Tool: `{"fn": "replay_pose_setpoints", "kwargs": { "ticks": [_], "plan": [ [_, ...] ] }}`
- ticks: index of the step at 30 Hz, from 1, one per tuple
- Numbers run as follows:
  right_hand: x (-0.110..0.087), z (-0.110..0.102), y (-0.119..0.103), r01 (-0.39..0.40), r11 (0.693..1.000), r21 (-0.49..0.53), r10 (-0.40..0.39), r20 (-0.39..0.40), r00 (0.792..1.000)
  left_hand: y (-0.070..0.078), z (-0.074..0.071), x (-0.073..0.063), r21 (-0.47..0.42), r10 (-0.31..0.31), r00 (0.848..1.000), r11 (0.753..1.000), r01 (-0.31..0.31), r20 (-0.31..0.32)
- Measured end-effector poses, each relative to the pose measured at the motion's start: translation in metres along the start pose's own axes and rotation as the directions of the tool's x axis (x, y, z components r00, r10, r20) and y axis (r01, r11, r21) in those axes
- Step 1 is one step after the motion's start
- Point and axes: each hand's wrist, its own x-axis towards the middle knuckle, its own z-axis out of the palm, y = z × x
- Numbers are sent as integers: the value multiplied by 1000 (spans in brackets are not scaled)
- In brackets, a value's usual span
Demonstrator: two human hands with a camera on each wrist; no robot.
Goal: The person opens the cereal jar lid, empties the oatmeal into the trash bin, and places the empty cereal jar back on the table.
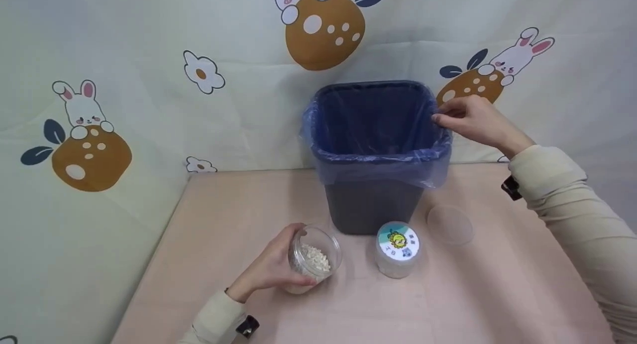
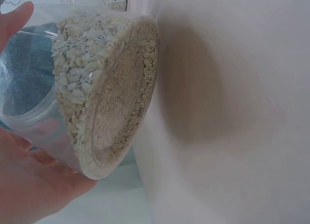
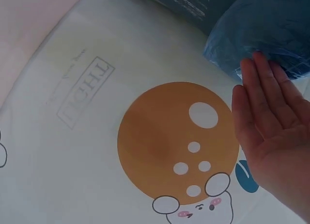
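Note:
My left hand (image 1: 273, 264) grips a clear, lidless jar (image 1: 336, 257) partly filled with pale flakes that look like oats (image 2: 82, 64). The jar is tilted with its base off the table, as its separate shadow in the left wrist view shows. At the right rim of a dark bin (image 1: 373, 204), my right hand (image 1: 475, 120) touches the blue plastic bag (image 1: 343, 170) lining it. The right wrist view shows its fingers (image 3: 264, 93) nearly straight, tips against the bag; the thumb is hidden there.
A second clear jar (image 1: 395, 267) with a printed lid (image 1: 398, 240) stands in front of the bin. To its right lies a clear round lid (image 1: 450, 225) on the pinkish tabletop (image 1: 398, 314). Behind the bin hangs a printed cloth (image 1: 239, 120).

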Motion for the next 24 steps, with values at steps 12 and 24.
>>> {"fn": "replay_pose_setpoints", "kwargs": {
  "ticks": [12, 24],
  "plan": [
    [3, 3, -1, 25, 995, -92, -27, -15, 1000, 7, -14, -5, -26, -14, 998, 1000, 12, -54],
    [-1, 7, 0, -14, 999, -46, 13, -10, 1000, 32, -50, 5, 32, -10, 992, 999, 14, -127]
  ]
}}
